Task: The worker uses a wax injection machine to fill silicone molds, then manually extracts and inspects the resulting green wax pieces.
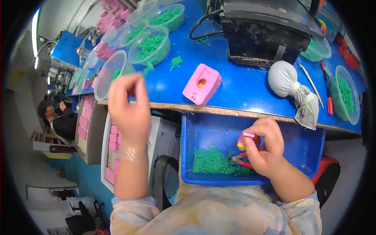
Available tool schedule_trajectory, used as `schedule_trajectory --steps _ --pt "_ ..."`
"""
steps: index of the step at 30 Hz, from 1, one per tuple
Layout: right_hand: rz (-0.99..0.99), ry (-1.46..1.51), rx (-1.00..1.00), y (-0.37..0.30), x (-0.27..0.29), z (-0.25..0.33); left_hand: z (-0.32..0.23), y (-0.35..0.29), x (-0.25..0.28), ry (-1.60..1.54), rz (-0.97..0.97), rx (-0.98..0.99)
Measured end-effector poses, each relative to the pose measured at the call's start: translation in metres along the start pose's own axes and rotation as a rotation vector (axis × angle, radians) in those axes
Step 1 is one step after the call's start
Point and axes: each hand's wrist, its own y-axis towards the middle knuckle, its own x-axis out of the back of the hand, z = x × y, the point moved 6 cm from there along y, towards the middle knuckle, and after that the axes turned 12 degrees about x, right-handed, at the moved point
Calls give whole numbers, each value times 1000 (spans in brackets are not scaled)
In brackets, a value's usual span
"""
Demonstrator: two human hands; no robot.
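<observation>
My left hand [129,107] is raised over the table's front edge, thumb and forefinger closed together. A small green strip [148,68] shows by its fingertips; whether they hold it I cannot tell. My right hand [268,149] pinches a small pink and yellow piece [244,141] above a blue tray [219,181]. Red-handled cutting pliers [243,159] show just under that hand, partly hidden, beside a heap of green mesh pieces [211,161] in the tray. On the table stands a pink block [202,84] with a hollow and a yellow-orange spot inside it.
Clear plastic bowls [150,46] of green pieces line the table's left side. A dark machine [264,39] stands at the back. To the right lie a tied whitish cloth bag [288,84], a red-and-black pen [327,90] and another bowl [346,96]. A person [58,117] sits far left.
</observation>
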Motion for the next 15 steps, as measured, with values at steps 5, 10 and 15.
schedule_trajectory --steps 5,10,15 --pt "12 58 22 7 -6 5 37 74 -13 365 2 -56" --pt "22 47 -8 5 -2 0 18 66 -42 469 44 -286" --pt "-17 29 -38 2 1 -5 -41 -12 -66 277 423 -93"
